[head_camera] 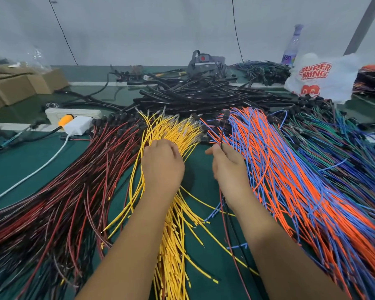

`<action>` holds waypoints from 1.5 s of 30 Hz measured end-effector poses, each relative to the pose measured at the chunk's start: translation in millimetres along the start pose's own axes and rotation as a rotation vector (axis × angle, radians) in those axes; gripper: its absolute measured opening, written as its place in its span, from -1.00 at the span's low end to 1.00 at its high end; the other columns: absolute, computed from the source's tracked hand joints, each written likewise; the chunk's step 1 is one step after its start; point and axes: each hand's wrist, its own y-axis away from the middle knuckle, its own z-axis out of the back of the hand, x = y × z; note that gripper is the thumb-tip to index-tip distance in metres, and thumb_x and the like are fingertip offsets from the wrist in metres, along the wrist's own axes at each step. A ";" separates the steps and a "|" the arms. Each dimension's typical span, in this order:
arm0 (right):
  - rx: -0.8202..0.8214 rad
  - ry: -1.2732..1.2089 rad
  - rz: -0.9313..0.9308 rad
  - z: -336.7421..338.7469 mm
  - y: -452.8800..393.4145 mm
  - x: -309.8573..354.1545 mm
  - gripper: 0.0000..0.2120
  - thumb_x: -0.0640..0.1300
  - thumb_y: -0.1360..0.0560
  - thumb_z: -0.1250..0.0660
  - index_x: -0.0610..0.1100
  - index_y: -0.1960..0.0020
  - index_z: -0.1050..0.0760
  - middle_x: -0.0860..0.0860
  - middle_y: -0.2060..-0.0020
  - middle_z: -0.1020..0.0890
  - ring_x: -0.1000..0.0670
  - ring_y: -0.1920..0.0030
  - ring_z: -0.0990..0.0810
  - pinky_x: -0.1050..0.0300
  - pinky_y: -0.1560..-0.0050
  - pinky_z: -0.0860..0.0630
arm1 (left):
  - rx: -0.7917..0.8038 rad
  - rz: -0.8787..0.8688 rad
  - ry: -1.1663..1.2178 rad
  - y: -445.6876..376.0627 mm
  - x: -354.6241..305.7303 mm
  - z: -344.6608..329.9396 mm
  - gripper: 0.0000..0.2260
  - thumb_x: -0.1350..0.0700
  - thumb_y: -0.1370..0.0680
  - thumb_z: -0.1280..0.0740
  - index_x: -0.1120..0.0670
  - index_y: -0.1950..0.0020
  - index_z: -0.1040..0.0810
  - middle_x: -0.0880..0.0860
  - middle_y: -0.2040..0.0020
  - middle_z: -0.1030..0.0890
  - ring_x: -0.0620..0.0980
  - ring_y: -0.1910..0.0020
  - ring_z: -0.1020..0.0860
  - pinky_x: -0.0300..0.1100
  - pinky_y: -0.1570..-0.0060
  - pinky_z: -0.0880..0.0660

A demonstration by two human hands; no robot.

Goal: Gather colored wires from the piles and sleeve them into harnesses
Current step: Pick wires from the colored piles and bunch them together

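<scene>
Step in hand: gathering, by my reading; one wire from each colour pile is being collected, and no sleeving has begun.
Left hand [161,163]: knuckles up on the fanned pile of thin yellow insulated wires [171,131], fingers curled down into the strands; whether a strand is pinched I cannot tell.
Right hand [227,163]: fingers and thumb closed on a slim bunch of dark, red and blue wires [222,135] standing up from the fist, its tails hanging below the wrist.
Other piles: red-and-black wires [74,180] left of the yellow; orange-and-blue wires [290,169] just beside the right hand; green-and-blue wires [344,148] farther right.
Sleeves: heap of black flexible tubing [193,96] at the back of the green table mat [20,165], well apart from both hands.
Next move: likely calls for freeing a single yellow strand without dragging its neighbours, then passing it to the held bunch.
Writing: the white plastic bag [320,76] reads "SUPER MING" in red; the clear bottle's [292,46] purple label is too blurred to read.
</scene>
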 end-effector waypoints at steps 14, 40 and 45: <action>0.306 0.280 0.223 -6.8 16.5 5.8 -0.64 -0.04 -0.58 -0.17 0.29 0.32 -0.49 0.28 0.42 -0.52 0.25 0.34 -0.44 0.27 0.30 -0.29 | 0.299 0.549 1.391 -0.3 -14.7 3.6 -0.78 0.15 -0.65 -0.17 0.12 0.00 -0.61 0.05 0.16 -0.67 -0.04 0.13 -0.63 -0.22 0.13 -0.59; 0.646 0.332 -0.065 -18.5 24.6 44.4 -0.82 -0.18 -0.57 -0.27 -0.10 0.21 -0.41 -0.02 0.59 -0.41 0.00 0.61 -0.37 0.21 0.51 -0.33 | 0.150 0.448 1.592 -23.2 7.5 17.7 -0.72 0.14 -0.68 -0.06 0.07 0.19 -0.41 -0.11 0.49 -0.29 -0.19 0.57 -0.20 -0.37 0.59 -0.18; 1.106 0.638 -0.267 31.1 12.8 77.9 -0.92 -0.19 -0.58 -0.26 -0.19 0.00 -0.50 0.03 0.60 -0.46 0.04 0.60 -0.48 0.27 0.52 -0.40 | -0.336 0.334 0.742 -32.6 57.4 31.3 -0.72 0.05 -0.63 -0.09 -0.04 0.23 -0.47 -0.07 0.38 -0.37 -0.05 0.39 -0.32 -0.14 0.31 -0.26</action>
